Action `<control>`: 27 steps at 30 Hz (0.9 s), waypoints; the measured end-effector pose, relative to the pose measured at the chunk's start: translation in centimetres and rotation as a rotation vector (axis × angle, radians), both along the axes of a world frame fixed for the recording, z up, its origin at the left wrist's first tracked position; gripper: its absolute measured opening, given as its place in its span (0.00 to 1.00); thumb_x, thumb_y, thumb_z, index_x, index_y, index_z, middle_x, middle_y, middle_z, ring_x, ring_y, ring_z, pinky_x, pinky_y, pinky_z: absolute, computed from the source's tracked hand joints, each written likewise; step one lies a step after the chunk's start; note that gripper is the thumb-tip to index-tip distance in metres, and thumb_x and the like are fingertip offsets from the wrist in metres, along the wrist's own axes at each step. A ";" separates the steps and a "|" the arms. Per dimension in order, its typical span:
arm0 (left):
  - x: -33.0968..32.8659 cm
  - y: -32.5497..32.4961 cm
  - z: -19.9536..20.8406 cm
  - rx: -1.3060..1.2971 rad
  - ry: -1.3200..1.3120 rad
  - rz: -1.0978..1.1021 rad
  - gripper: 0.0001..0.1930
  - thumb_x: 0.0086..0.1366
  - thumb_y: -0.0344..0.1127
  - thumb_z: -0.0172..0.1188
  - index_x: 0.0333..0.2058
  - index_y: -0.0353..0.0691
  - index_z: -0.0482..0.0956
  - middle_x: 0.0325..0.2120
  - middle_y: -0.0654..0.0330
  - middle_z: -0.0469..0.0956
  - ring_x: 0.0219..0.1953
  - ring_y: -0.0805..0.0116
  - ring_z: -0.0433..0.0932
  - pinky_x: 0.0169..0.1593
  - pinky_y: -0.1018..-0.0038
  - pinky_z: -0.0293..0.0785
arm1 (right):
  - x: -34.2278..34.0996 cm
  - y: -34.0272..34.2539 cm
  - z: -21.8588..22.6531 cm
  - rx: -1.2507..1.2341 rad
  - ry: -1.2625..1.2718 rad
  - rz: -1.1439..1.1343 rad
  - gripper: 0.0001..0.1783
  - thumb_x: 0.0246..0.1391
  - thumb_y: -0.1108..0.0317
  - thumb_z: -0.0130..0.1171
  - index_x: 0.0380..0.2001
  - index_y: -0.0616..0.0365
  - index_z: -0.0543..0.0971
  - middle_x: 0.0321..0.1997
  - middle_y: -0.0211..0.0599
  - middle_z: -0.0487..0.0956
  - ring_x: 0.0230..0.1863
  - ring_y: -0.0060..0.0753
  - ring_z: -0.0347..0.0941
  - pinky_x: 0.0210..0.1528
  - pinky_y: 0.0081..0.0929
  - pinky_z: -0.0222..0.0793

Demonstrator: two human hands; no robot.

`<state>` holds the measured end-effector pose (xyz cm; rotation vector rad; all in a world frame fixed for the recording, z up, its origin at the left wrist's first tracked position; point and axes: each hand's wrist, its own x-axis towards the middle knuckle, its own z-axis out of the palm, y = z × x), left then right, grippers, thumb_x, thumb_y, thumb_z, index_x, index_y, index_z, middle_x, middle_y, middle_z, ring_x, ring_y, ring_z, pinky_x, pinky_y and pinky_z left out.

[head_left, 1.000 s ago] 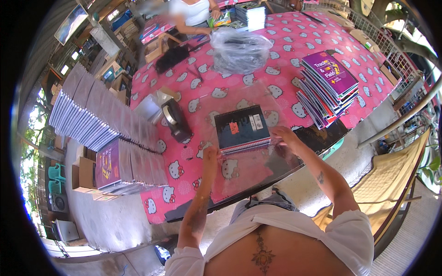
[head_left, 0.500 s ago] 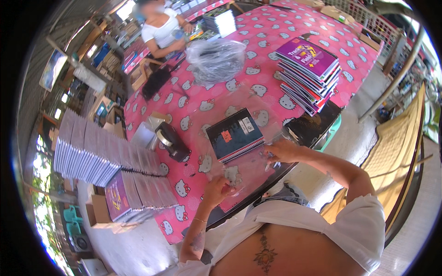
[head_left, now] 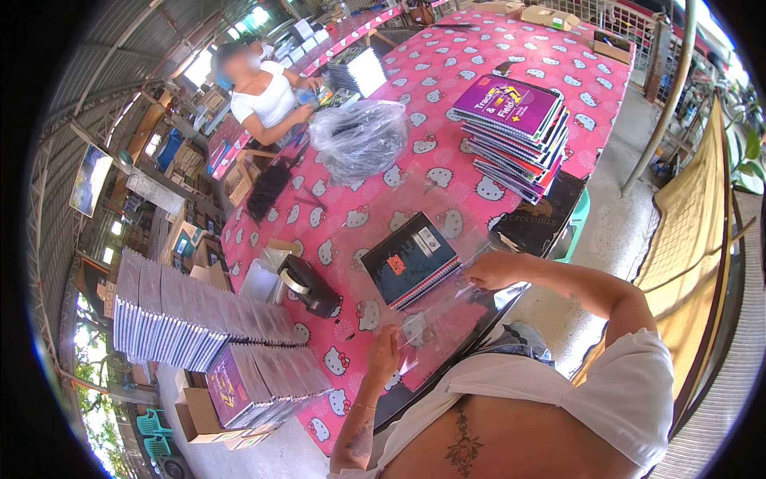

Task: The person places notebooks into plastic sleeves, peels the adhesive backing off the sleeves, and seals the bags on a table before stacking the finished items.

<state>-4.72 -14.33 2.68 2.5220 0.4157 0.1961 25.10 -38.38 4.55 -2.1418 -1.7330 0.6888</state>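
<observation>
A small stack of spiral-bound notebooks [head_left: 423, 267] with a dark cover and an orange sticker lies on clear plastic film [head_left: 437, 313]. My left hand [head_left: 384, 353] grips the film at the near-left of the stack, fingers closed. At the near-right corner, my right hand [head_left: 495, 271] pinches the same film beside the notebooks. The film's near edge is stretched up between both hands, in front of the stack. Neither hand touches the notebooks themselves.
A black tape dispenser [head_left: 309, 287] stands left of the notebooks. Tall stacks of wrapped notebooks [head_left: 191, 319] rise at the left. Purple-covered notebooks [head_left: 511, 120] are piled at the back right. Bundled plastic [head_left: 359, 140] lies farther back, near a seated person [head_left: 263, 100] across the pink table.
The view has tilted slightly. My hands have raised the film's near edge a little, and the left hand has turned more upright. Both hands keep their hold on the film.
</observation>
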 end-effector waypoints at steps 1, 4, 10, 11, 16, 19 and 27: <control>0.2 -0.2 0.1 0.064 -0.078 0.042 0.10 0.67 0.37 0.58 0.43 0.41 0.72 0.31 0.51 0.80 0.32 0.49 0.81 0.34 0.59 0.75 | -0.5 0.0 0.0 0.000 0.002 -0.001 0.11 0.56 0.64 0.55 0.41 0.51 0.78 0.39 0.38 0.83 0.41 0.48 0.79 0.42 0.45 0.72; 0.7 -0.6 0.7 0.097 0.075 -0.013 0.11 0.67 0.37 0.59 0.45 0.41 0.71 0.32 0.50 0.80 0.30 0.47 0.81 0.32 0.60 0.75 | -1.5 -0.7 -1.2 0.098 -0.090 -0.001 0.23 0.49 0.54 0.65 0.45 0.53 0.75 0.38 0.41 0.81 0.44 0.48 0.78 0.44 0.46 0.72; -0.2 3.8 1.0 -0.348 -0.113 0.024 0.10 0.65 0.39 0.61 0.32 0.37 0.76 0.26 0.60 0.79 0.27 0.68 0.78 0.31 0.69 0.71 | -0.8 -1.2 1.0 0.111 -0.165 -0.078 0.26 0.46 0.52 0.68 0.46 0.51 0.74 0.44 0.41 0.78 0.50 0.48 0.76 0.47 0.47 0.71; -0.1 5.7 1.5 -0.358 -0.131 0.162 0.10 0.65 0.38 0.61 0.30 0.37 0.76 0.26 0.61 0.79 0.28 0.70 0.78 0.32 0.71 0.72 | 0.2 -0.6 2.0 0.209 -0.032 -0.162 0.26 0.46 0.52 0.68 0.46 0.51 0.74 0.43 0.42 0.78 0.48 0.50 0.76 0.46 0.47 0.71; 4.3 9.7 2.0 -0.727 -0.165 0.345 0.09 0.65 0.37 0.61 0.30 0.37 0.79 0.26 0.62 0.80 0.29 0.71 0.79 0.35 0.76 0.73 | 1.2 3.6 6.1 0.264 -0.380 -0.548 0.22 0.48 0.53 0.65 0.44 0.51 0.77 0.50 0.39 0.74 0.54 0.46 0.71 0.53 0.52 0.66; 5.3 10.3 -0.5 -1.055 -0.193 0.535 0.08 0.66 0.36 0.60 0.31 0.39 0.79 0.26 0.63 0.80 0.30 0.69 0.80 0.36 0.77 0.75 | -5.4 6.2 2.3 0.469 -0.744 -0.228 0.28 0.49 0.52 0.64 0.52 0.50 0.74 0.61 0.37 0.68 0.66 0.43 0.60 0.63 0.57 0.56; 7.3 11.1 0.4 -0.896 -0.353 0.447 0.07 0.66 0.33 0.59 0.39 0.37 0.79 0.35 0.56 0.81 0.35 0.70 0.80 0.38 0.73 0.76 | -10.3 8.6 -0.7 0.434 -0.351 -0.271 0.39 0.50 0.47 0.64 0.64 0.46 0.67 0.67 0.43 0.63 0.70 0.45 0.55 0.69 0.61 0.48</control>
